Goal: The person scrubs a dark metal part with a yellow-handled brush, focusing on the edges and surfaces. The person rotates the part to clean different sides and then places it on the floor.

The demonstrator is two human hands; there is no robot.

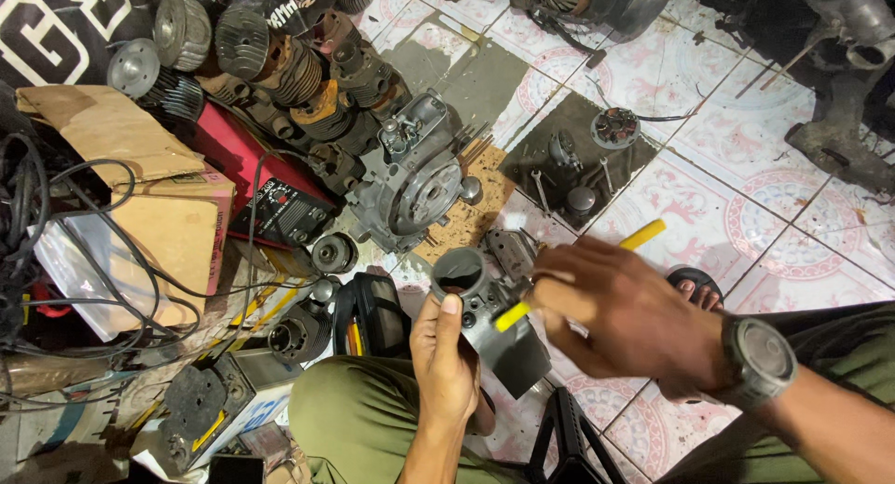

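My left hand grips a grey metal carburettor with a round open throat, held upright over my knee. My right hand, with a dark wristwatch on the wrist, holds a yellow-handled tool. The tool's handle runs from upper right down to the carburettor body, where its yellow end shows below my fingers. Its tip is hidden behind my hand and the part.
A grey engine casing lies on a wooden board ahead. Finned cylinders are piled at the upper left beside cardboard boxes and black cables. A dark mat with small parts and spanners lies on the patterned tile floor.
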